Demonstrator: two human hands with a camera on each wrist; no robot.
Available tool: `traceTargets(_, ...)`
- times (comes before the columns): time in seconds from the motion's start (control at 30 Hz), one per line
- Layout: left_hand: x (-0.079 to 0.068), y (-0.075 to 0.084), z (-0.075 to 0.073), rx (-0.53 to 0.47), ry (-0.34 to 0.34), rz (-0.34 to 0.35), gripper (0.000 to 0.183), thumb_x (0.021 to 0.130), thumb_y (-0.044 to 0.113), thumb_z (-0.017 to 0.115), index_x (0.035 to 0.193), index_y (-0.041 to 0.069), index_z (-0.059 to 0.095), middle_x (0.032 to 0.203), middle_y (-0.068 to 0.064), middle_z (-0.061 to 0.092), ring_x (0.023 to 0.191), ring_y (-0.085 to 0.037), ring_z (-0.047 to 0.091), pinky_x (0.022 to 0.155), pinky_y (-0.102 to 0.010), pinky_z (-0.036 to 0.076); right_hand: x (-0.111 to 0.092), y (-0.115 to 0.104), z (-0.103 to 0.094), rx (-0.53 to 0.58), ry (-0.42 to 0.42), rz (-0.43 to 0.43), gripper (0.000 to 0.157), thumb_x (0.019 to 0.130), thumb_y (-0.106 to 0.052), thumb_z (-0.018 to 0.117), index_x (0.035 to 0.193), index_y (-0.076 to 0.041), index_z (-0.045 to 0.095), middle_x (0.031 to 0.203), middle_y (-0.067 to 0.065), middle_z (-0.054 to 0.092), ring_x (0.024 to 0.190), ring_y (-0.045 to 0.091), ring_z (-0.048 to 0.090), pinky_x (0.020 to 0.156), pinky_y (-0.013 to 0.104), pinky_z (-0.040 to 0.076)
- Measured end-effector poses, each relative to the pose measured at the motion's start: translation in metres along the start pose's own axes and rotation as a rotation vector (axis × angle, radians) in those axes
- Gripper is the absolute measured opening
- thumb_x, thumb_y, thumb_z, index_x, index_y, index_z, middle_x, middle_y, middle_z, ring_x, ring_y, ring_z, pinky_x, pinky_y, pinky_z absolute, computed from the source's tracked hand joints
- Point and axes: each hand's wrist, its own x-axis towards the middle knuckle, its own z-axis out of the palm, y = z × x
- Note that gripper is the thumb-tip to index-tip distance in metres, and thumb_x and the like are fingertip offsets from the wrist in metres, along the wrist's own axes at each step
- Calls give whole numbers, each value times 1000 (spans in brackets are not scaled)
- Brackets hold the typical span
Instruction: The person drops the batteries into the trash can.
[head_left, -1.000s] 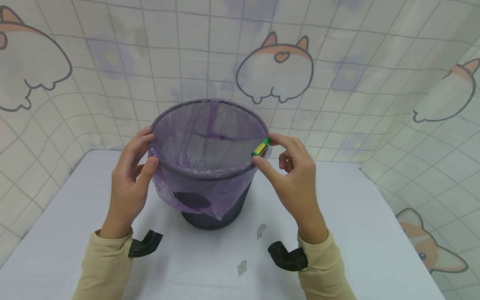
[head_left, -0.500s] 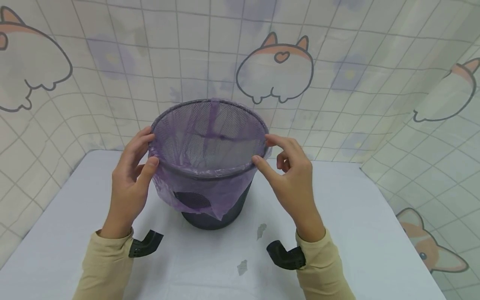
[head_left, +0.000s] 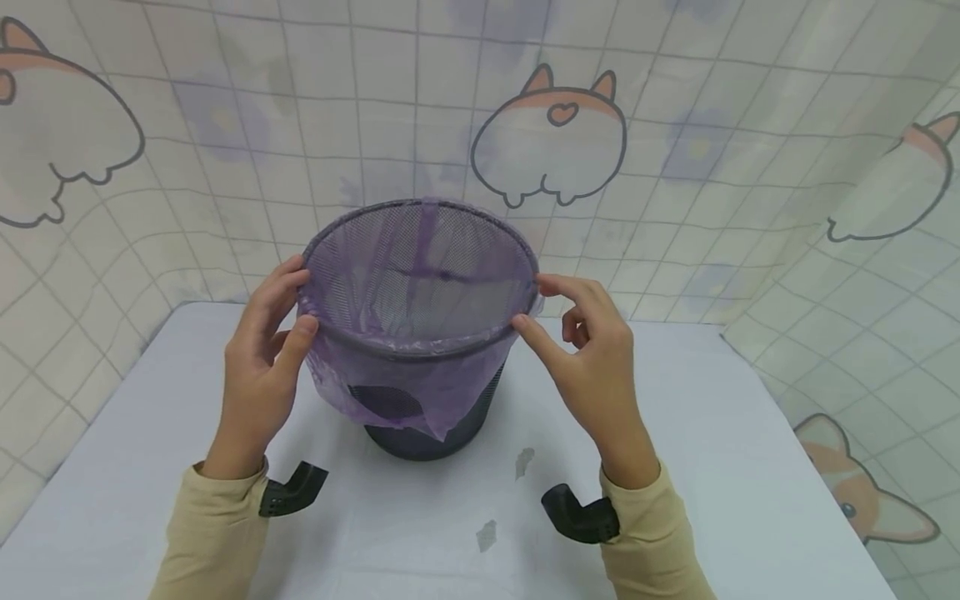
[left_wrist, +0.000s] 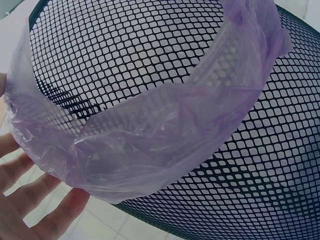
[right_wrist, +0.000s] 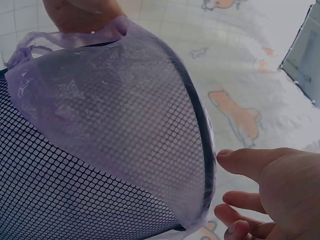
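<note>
A dark mesh wastebasket (head_left: 426,445) stands on the white tabletop. Its purple plastic bag (head_left: 461,379) lines the inside and folds down over the rim. My left hand (head_left: 257,367) rests against the rim's left side, with extended fingers (left_wrist: 34,196) touching the bag in the left wrist view. At the right side of the rim is my right hand (head_left: 596,367), holding nothing. Its thumb and index finger are spread apart at the rim, while the other fingers (right_wrist: 244,200) curl loosely in the right wrist view. The bottom of the wastebasket's inside is hidden.
A cloth wall with a grid and cartoon dogs (head_left: 551,150) rises behind and beside the table (head_left: 697,467). Two small grey patches (head_left: 487,535) mark the tabletop in front of the wastebasket. Black camera mounts (head_left: 581,515) sit on both wrists.
A small green-and-yellow battery, pinched in my right hand one second ago, left its fingers and is out of sight. The right hand then shifted slightly right. The left hand stayed put.
</note>
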Motion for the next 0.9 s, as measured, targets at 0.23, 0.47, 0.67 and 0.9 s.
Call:
traceTargets(0.23,1,0,-2,-8,-12,0,43,97,5,52,139,7,49,151,-5,42,139,-20,44,89,-14,46,-4,4,-3,-21,6,4,37,83,-17,77,118,-10,67,107,5,66,65,15,40,57,19,29)
traceTargets(0.47,1,-1,-5,18,-17,13,43,97,5,53,140,7,48,152,-6,42,138,-19,44,89,-13,45,-6,9,-8,-60,9,24,37,83,-15,76,119,-11,66,109,5,66,68,13,42,57,19,30)
traceTargets(0.67,-1,-1,-7,29,-19,16,44,97,4,54,140,8,49,151,-4,43,138,-17,44,88,-14,45,-9,13,-9,-85,-13,58,38,83,-16,76,119,-9,65,112,6,66,75,13,51,61,19,37)
traceTargets(0.9,-4,-2,-7,16,-31,11,47,96,2,53,142,8,47,153,-5,41,137,-15,46,85,-13,46,-14,21,-14,-110,-15,55,39,83,-15,75,121,-9,65,116,5,65,82,15,56,66,17,40)
